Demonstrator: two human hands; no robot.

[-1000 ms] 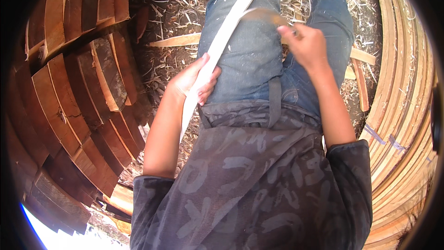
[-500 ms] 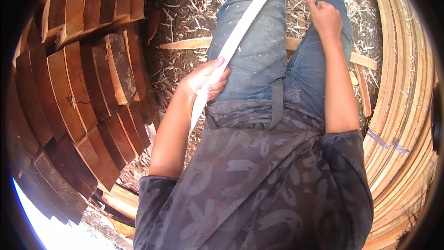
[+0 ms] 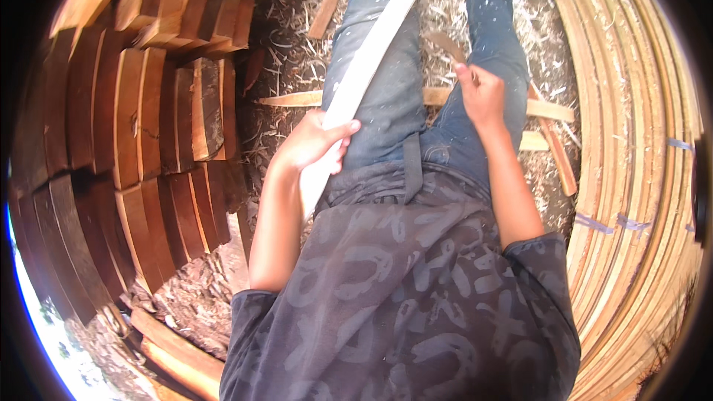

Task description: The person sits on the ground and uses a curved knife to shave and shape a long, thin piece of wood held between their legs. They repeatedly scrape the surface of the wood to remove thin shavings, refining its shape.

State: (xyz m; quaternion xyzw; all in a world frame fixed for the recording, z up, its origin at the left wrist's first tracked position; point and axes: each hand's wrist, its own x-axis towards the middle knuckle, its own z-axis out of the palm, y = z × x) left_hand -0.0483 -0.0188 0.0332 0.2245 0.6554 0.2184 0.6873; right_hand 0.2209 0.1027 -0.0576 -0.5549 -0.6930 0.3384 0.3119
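A long, pale wooden strip [image 3: 369, 59] slants across my left thigh, from beside my waist up to the top edge of the picture. My left hand [image 3: 316, 141] is wrapped round its near part, thumb lying on top. Over my right thigh, my right hand [image 3: 484, 96] is closed on a knife with a dark brownish blade [image 3: 445, 45]; the fist hides its handle. The blade points up and left, and a gap shows between it and the strip. At the top edge, the strip's far end is washed out by bright light.
Stacked reddish-brown wood blocks [image 3: 152, 115] rise on the left. A long pile of light wooden slats [image 3: 605, 163] curves along the right. Shavings [image 3: 297, 26] cover the ground, with a flat board [image 3: 549, 109] lying crosswise under my legs and a loose stick [image 3: 327, 11] farther off.
My right hand and the knife have come back toward my body, away from the strip's far end. My left hand still grips the strip, and the whole view has shifted slightly.
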